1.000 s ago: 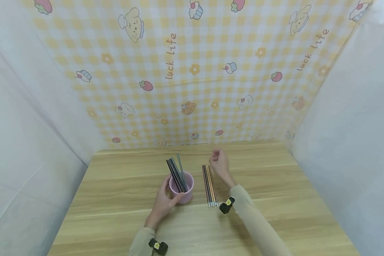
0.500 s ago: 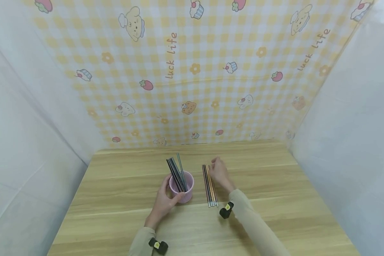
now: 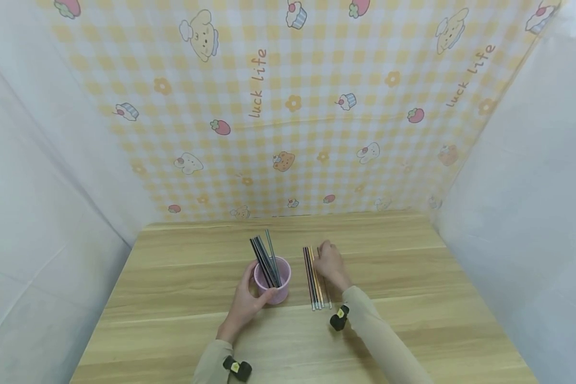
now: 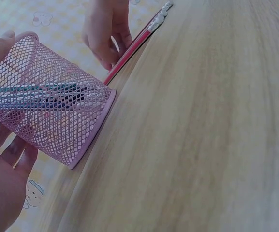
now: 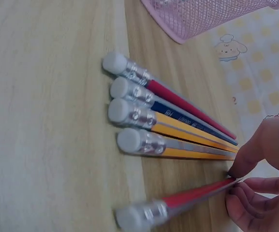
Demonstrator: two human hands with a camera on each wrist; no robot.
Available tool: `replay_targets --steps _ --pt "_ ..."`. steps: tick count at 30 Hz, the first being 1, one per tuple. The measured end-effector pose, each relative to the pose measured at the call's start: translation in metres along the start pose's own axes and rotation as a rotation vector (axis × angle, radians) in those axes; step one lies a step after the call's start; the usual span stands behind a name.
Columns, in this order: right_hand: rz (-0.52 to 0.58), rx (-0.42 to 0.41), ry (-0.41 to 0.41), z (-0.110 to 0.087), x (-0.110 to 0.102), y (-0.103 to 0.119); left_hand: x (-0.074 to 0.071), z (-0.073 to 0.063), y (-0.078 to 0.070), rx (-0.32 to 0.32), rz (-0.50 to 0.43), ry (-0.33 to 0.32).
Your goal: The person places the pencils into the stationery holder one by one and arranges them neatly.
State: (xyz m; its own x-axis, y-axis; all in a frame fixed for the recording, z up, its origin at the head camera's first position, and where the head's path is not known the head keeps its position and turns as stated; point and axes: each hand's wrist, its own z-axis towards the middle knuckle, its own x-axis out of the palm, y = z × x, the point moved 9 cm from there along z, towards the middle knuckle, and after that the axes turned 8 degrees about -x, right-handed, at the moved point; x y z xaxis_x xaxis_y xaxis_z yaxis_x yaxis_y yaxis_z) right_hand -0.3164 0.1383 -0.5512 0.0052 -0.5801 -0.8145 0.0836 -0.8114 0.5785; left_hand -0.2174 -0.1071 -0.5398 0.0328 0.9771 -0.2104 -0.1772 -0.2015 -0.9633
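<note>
pencils (image 3: 313, 280) are the things being handled, some lying flat and some gathered at a slant. behind them hangs a yellow checked cloth (image 3: 288, 122), with a wooden surface (image 3: 173, 298) in front of it. a pink mesh cup (image 3: 277, 296) stands upright there, steadied by the left hand (image 3: 244, 304), whose fingers (image 4: 25, 164) curl round its wall. the right hand (image 3: 332, 265) is low beside the lying pencils. in the cup, a bundle (image 3: 265, 262) tilts leftward and one blue-green pencil (image 3: 271, 248) leans apart from it; the right part of the cup's mouth has room. the row (image 5: 178, 116) to the right of the cup counts four: red, dark blue and two yellow. the right fingers (image 5: 248, 157) pinch a red-sided pencil (image 5: 192, 194) towards its far end; its white eraser (image 5: 133, 218) is apart from the row, and whether it has left the surface i cannot tell.

the step in hand looks to be separating and picking up this single pencil. the next move would call for a firm pinch and a lift clear of its neighbours, while the left hand keeps the cup steady.
</note>
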Motion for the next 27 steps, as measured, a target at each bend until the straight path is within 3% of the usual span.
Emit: replay_targets --steps 10,19,27 --pt "-0.126 -0.067 -0.03 0.002 -0.001 0.002 0.001 0.0 -0.001 0.006 0.028 -0.017" --pt "-0.064 -0.043 0.003 0.002 -0.009 -0.001 -0.002 -0.007 -0.036 -0.018 0.038 0.023" --pt "0.013 -0.012 -0.014 0.001 -0.022 0.001 -0.004 -0.008 -0.039 -0.013 0.036 0.017"
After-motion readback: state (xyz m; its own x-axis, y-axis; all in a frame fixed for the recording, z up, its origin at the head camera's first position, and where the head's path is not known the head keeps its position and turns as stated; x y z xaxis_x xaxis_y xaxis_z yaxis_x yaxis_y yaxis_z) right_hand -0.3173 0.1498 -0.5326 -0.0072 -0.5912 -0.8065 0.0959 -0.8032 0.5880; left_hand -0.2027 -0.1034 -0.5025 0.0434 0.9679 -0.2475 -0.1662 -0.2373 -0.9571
